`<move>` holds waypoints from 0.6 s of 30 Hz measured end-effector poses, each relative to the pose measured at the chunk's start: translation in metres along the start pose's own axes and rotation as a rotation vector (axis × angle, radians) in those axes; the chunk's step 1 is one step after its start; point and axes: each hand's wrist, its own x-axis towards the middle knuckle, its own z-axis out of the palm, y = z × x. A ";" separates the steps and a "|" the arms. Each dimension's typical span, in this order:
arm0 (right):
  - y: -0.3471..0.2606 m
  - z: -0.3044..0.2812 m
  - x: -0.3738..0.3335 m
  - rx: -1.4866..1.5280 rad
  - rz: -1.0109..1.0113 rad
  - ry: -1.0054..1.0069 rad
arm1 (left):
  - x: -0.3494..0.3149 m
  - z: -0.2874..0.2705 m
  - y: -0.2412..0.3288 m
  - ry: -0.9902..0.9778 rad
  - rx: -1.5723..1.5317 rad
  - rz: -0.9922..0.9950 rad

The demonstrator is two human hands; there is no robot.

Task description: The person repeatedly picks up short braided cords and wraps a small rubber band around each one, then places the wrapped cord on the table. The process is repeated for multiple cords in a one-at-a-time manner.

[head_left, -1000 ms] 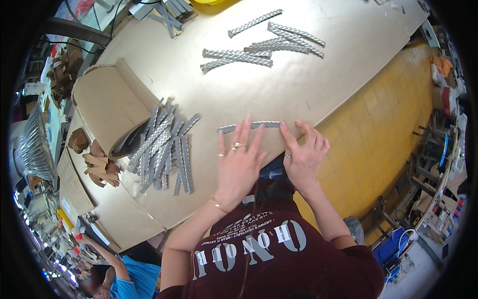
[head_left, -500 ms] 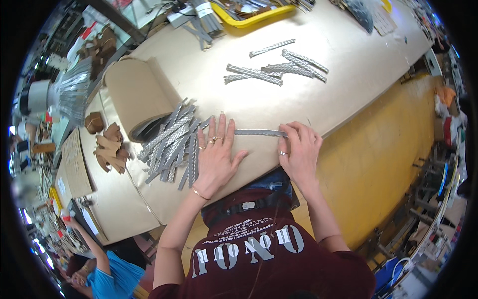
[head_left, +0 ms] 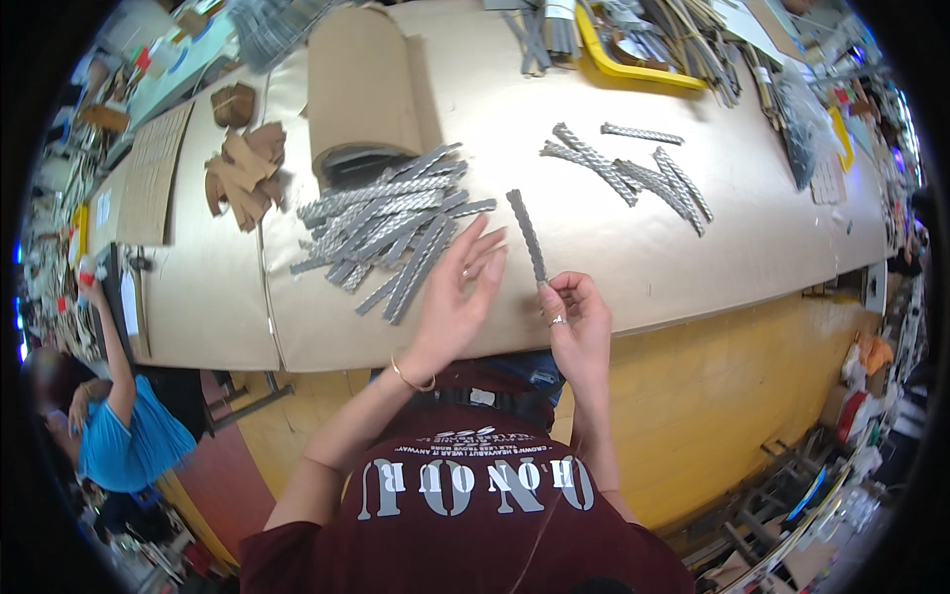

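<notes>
My right hand (head_left: 580, 319) pinches the lower end of a grey braided strip (head_left: 527, 236) between thumb and fingers. The strip points away from me over the table, its dark flat side facing up. To its left, my left hand (head_left: 461, 297) is raised with the fingers apart and holds nothing. Just beyond that hand lies a loose pile of similar grey and silver braided strips (head_left: 381, 223). Farther off to the right, several silver braided strips (head_left: 658, 183) lie in a small separate group, some crossing each other.
A brown paper roll (head_left: 361, 84) stands behind the pile. Brown scraps (head_left: 245, 176) lie left of it. A yellow tray (head_left: 633, 67) with strips is at the back, a plastic bag (head_left: 800, 119) at the far right. Another person in a blue top (head_left: 134, 436) is at the left.
The strip was flat on the table between both hands; my right hand has lifted and turned it to point away. My left hand has come off the table. The view has swung round.
</notes>
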 end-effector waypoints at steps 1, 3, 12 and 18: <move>-0.005 0.003 -0.002 0.054 -0.006 -0.048 | 0.007 -0.004 0.004 -0.035 -0.113 -0.039; -0.014 0.009 -0.005 0.168 -0.012 -0.138 | 0.017 -0.011 0.015 -0.085 -0.249 -0.074; -0.029 0.015 -0.004 -0.051 -0.090 -0.410 | 0.034 -0.021 0.045 -0.046 -0.242 -0.181; -0.029 0.024 -0.008 -0.215 -0.138 -0.426 | 0.035 -0.029 0.047 0.001 -0.276 -0.237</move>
